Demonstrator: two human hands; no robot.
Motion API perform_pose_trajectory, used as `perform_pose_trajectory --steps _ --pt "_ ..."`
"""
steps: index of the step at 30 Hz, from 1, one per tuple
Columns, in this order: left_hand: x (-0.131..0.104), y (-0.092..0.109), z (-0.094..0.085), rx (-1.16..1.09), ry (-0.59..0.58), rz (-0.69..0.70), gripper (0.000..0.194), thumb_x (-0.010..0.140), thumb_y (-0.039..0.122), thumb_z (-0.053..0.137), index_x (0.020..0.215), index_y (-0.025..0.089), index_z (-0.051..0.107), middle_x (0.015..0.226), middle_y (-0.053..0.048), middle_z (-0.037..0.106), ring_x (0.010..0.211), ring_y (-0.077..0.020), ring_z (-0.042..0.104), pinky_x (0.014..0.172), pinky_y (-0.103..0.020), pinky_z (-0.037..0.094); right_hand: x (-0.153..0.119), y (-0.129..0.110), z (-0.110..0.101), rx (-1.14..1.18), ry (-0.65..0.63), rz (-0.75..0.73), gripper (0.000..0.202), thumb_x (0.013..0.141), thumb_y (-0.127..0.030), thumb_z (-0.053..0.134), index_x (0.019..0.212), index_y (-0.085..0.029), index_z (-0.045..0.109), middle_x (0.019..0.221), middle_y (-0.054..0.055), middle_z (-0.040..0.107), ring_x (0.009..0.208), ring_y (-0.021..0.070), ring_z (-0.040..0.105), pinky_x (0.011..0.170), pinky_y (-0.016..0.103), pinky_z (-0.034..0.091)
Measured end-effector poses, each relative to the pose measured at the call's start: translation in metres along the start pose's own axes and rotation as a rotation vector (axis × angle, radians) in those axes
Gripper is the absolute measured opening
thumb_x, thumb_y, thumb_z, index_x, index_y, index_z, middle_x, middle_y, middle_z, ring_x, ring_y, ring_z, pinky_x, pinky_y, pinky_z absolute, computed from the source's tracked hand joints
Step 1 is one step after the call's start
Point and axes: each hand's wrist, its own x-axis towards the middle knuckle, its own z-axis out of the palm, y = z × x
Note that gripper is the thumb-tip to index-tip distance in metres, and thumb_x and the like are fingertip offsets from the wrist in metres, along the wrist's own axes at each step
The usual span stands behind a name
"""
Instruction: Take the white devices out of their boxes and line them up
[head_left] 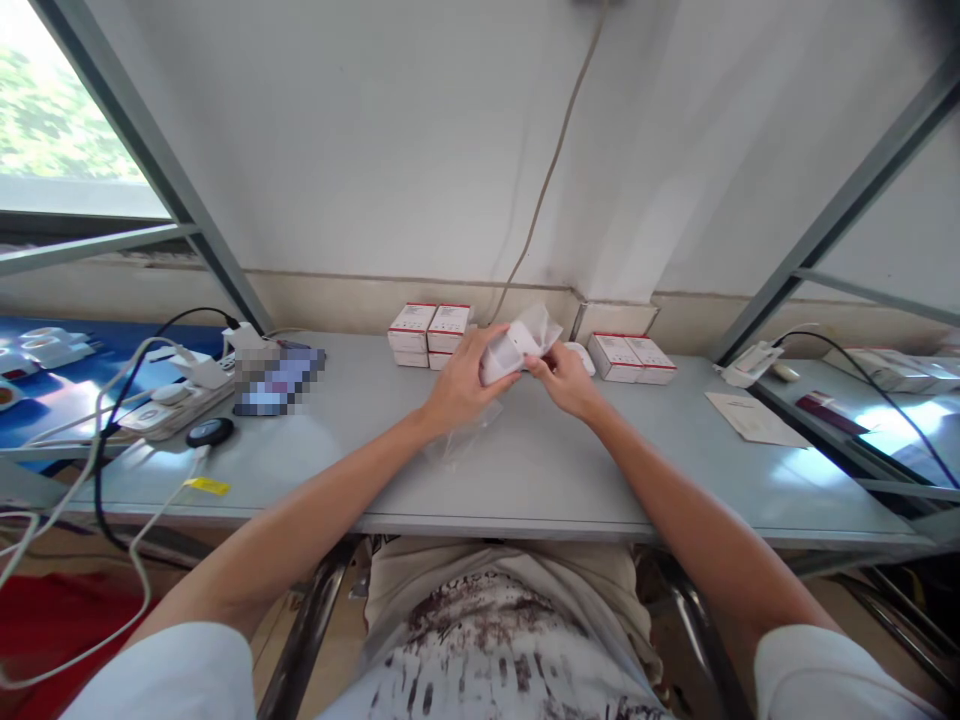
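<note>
A small white plastic device [504, 354] is held above the middle of the grey table, with a clear plastic bag [541, 324] around its far end. My left hand [461, 378] wraps around the device from the left, thumb along its near side. My right hand [568, 378] pinches the bag at the device's right side. Under my left wrist, another clear plastic bag [459, 440] lies on the table. Just behind my right hand sits a white rounded object [581, 357], partly hidden.
White boxes with red edges [412, 325] are stacked behind my left hand, and more boxes [631, 358] stand right of my right hand. At left are a phone [279, 382], a power strip [172, 408], a round black object [210, 432] and cables. A paper sheet [754, 418] lies at right.
</note>
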Motion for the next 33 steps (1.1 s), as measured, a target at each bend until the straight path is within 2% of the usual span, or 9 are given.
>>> perform_pose_trajectory --steps 2,5,11,16,20,25,30,33 --pt "-0.001 0.0 -0.003 0.082 -0.043 0.086 0.064 0.102 0.052 0.072 0.157 0.032 0.047 0.147 -0.011 0.061 0.135 -0.03 0.06 0.111 -0.046 0.054 -0.001 -0.005 0.006 0.133 -0.043 0.059 0.064 0.091 -0.085 0.06 0.084 -0.021 0.061 0.067 0.001 0.059 0.06 0.0149 0.051 0.056 0.03 0.037" --pt "-0.003 -0.001 -0.003 0.126 -0.07 0.133 0.063 0.103 0.048 0.072 0.158 0.034 0.046 0.145 -0.01 0.062 0.132 -0.0289 0.062 0.111 -0.046 0.055 0.0 -0.01 0.012 0.323 -0.066 0.156 0.065 0.091 -0.085 0.06 0.075 -0.022 0.058 0.061 0.0 0.056 0.054 0.0134 0.048 0.052 0.028 0.037" --pt "-0.003 -0.005 0.001 0.104 -0.152 0.106 0.066 0.103 0.051 0.07 0.161 0.034 0.042 0.149 -0.011 0.059 0.134 -0.0299 0.062 0.109 -0.047 0.056 0.005 -0.012 0.011 0.294 0.021 0.253 0.076 0.093 -0.09 0.048 0.061 -0.022 0.056 0.049 0.002 0.054 0.044 0.0116 0.041 0.044 0.028 0.03" --pt "0.002 -0.007 -0.005 0.114 -0.173 0.055 0.063 0.105 0.058 0.064 0.16 0.033 0.044 0.149 -0.011 0.059 0.134 -0.0303 0.061 0.108 -0.047 0.056 0.006 -0.008 0.01 0.244 0.138 0.265 0.072 0.096 -0.088 0.048 0.065 -0.023 0.055 0.05 0.001 0.055 0.046 0.013 0.045 0.045 0.027 0.034" --pt "0.004 -0.015 -0.012 0.15 -0.155 0.041 0.073 0.1 0.063 0.069 0.16 0.03 0.042 0.145 -0.013 0.061 0.128 -0.0303 0.064 0.105 -0.046 0.058 0.007 -0.005 0.007 0.244 0.218 0.253 0.065 0.096 -0.086 0.049 0.075 -0.024 0.055 0.054 0.0 0.057 0.047 0.014 0.048 0.045 0.028 0.036" --pt "0.001 -0.018 -0.005 0.23 -0.144 0.092 0.081 0.097 0.064 0.073 0.161 0.027 0.04 0.145 -0.014 0.062 0.134 -0.0345 0.06 0.115 -0.054 0.05 0.005 -0.012 0.008 0.216 0.16 0.207 0.06 0.098 -0.081 0.051 0.08 -0.024 0.056 0.057 -0.002 0.058 0.049 0.0138 0.05 0.047 0.028 0.039" --pt "-0.003 -0.011 0.005 0.3 -0.118 0.079 0.07 0.099 0.058 0.073 0.154 0.024 0.045 0.132 -0.013 0.068 0.121 -0.0347 0.065 0.105 -0.051 0.052 0.003 -0.013 0.013 0.254 0.105 0.158 0.055 0.099 -0.076 0.055 0.081 -0.024 0.059 0.063 -0.002 0.054 0.054 0.0142 0.053 0.049 0.028 0.043" --pt "-0.004 -0.01 0.005 0.299 -0.108 0.068 0.066 0.099 0.055 0.073 0.152 0.024 0.047 0.132 -0.013 0.069 0.122 -0.0353 0.066 0.105 -0.051 0.051 0.005 -0.011 0.013 0.276 0.133 0.147 0.054 0.097 -0.075 0.058 0.08 -0.025 0.059 0.07 -0.001 0.054 0.059 0.015 0.054 0.05 0.028 0.046"
